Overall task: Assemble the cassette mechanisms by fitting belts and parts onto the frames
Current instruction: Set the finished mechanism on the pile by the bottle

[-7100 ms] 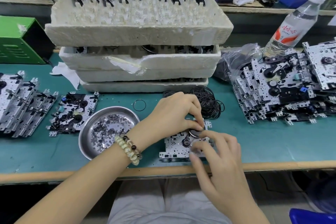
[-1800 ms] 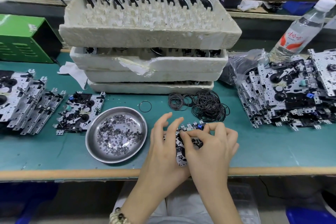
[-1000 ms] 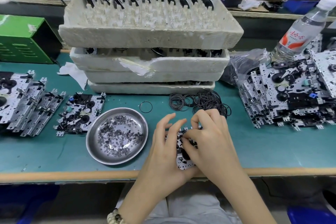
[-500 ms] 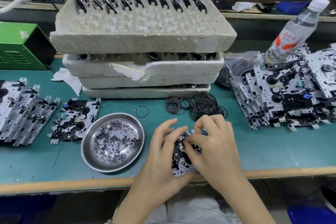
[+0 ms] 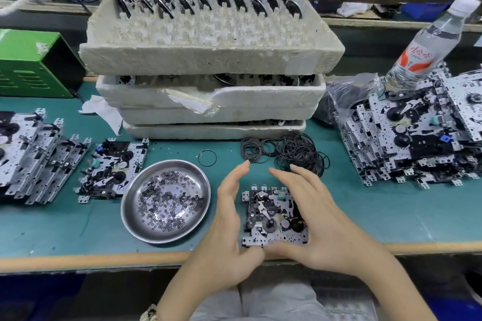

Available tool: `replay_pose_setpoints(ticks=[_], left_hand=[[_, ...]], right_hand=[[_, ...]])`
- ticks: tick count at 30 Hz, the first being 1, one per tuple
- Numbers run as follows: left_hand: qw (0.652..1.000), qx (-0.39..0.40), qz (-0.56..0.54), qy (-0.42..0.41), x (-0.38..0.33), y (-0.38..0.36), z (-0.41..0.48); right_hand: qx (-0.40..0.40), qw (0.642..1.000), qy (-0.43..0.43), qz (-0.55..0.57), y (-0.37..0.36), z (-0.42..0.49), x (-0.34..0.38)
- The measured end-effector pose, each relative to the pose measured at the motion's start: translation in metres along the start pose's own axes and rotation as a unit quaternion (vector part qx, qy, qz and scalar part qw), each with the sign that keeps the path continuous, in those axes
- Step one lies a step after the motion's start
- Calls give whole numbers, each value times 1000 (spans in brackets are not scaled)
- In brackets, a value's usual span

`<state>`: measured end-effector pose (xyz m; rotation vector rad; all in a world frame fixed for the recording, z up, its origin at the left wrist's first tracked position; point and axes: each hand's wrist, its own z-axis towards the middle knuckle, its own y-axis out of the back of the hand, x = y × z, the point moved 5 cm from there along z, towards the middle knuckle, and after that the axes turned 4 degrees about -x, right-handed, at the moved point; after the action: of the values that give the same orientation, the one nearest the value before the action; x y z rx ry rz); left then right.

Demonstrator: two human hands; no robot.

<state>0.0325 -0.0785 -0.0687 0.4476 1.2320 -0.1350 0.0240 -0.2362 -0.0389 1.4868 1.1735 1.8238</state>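
- Fingers (image 5: 240, 172) of the left hand (image 5: 229, 219) were stretched out straight and loose, gripping nothing, where half a second earlier they had curled over the mechanism.
- Fingers (image 5: 300, 177) of the right hand (image 5: 320, 227) had likewise lifted and spread, also released; before, they had been bunched down on the part and hid most of it.
- Both thumbs met at the near edge of the mechanism (image 5: 273, 216), touching or almost touching its lower rim; whether they pressed on it could not be told.
- With the hands opened, the mechanism lay flat and in plain view on the green table (image 5: 391, 216), close to the table's front edge, cupped between the two palms with a hand on either side.
- Its black wheels sat toward the near side and a small teal piece at its far right corner.
- Just beyond the fingertips lay the pile of black belts (image 5: 294, 151), apart from the hands, with one single belt (image 5: 207, 157) lying alone to its left.
- A metal dish (image 5: 130, 208) of tiny washers stood just left of the left hand.
- Stacks of frames (image 5: 417, 143) sat well off to the right, and more mechanisms (image 5: 112, 167) to the left.
- White foam trays (image 5: 208, 60) were stacked behind the belts.
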Motion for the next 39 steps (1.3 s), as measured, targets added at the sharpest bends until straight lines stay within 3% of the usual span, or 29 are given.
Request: replay_pose_setpoints(ticks=[3,6,10,24,29,34,39], left_hand=[[999,-3,-46,12,0,2,3],[988,-56,-117,84,6,9,8],[998,11,-60,25,-2,3,1],[998,12,-65,5,-5,1,2],[998,15,-58,8,-5,1,2],[999,21,-44,24,-1,2,1],[998,23,-34,36,-1,2,0]], right_hand=[[20,998,10,-53,-6,-2,-3],[20,997,11,-76,-4,-3,-8],[21,995,-21,-92,9,-11,-25],[40,979,-174,-96,68,-92,-92],[12,978,-198,-60,81,-106,-108],[-69,969,-228,-70,105,-111,-114],[-58,969,-237,-46,104,-113,-120]])
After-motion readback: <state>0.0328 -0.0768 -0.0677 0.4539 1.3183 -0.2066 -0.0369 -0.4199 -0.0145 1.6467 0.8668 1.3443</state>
